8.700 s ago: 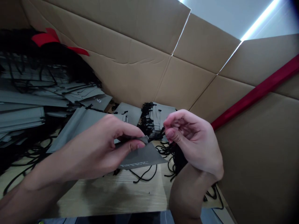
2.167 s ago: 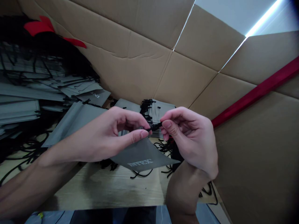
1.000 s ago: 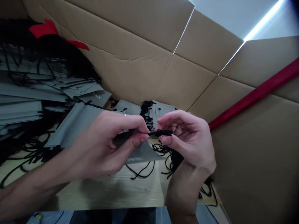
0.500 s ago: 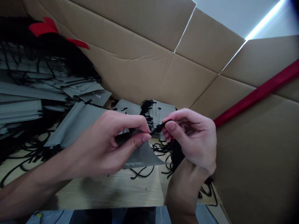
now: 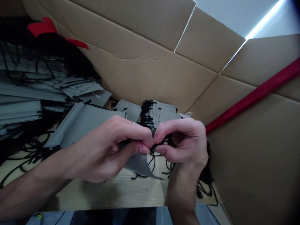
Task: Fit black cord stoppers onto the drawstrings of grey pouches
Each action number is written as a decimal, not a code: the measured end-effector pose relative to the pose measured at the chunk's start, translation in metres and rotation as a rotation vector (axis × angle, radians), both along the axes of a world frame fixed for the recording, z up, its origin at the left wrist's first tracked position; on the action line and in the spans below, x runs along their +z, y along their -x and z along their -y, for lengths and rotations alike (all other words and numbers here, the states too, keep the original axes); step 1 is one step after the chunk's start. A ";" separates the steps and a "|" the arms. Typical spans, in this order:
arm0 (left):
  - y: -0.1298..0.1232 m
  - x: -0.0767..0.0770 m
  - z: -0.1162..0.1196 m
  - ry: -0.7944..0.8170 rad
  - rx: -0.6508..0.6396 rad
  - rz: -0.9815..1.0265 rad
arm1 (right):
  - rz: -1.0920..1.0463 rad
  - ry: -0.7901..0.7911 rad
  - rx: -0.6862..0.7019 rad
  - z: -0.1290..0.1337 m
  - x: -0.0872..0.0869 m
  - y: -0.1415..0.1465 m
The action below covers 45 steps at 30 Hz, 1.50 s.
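Both hands meet above the near worktop (image 5: 105, 193): the left hand (image 5: 105, 153) pinches a grey pouch (image 5: 140, 164), the right hand (image 5: 182, 145) pinches its black cord (image 5: 153, 156), fingertips touching; grey pouch stacks (image 5: 28, 103) lie far left.

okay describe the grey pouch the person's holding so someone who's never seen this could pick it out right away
Start at the wooden tabletop walled in by brown cardboard, with grey pouches stacked at the left. Above its near edge, the left hand and right hand meet fingertip to fingertip. The grey pouch hangs under the left thumb, the only one lifted off the table.
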<state>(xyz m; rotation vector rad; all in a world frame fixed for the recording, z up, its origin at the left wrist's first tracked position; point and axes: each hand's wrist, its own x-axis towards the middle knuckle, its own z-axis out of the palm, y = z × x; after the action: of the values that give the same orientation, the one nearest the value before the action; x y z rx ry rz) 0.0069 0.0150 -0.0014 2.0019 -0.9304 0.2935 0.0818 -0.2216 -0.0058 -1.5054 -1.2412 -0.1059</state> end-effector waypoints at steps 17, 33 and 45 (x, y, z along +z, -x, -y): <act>0.004 -0.003 0.012 0.000 0.323 0.318 | -0.131 -0.067 -0.350 0.009 0.014 0.015; -0.014 -0.015 0.025 0.556 0.118 -0.002 | -0.245 -0.052 -0.298 0.000 0.012 0.018; -0.021 -0.023 0.026 0.635 0.100 0.112 | -0.084 0.015 -0.348 -0.001 0.010 0.024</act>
<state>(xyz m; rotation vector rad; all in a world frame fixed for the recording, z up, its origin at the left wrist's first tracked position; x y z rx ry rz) 0.0277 -0.0109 -0.0249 1.4533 -0.6900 0.6716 0.0583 -0.2209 0.0038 -1.7100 -0.9058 -0.2607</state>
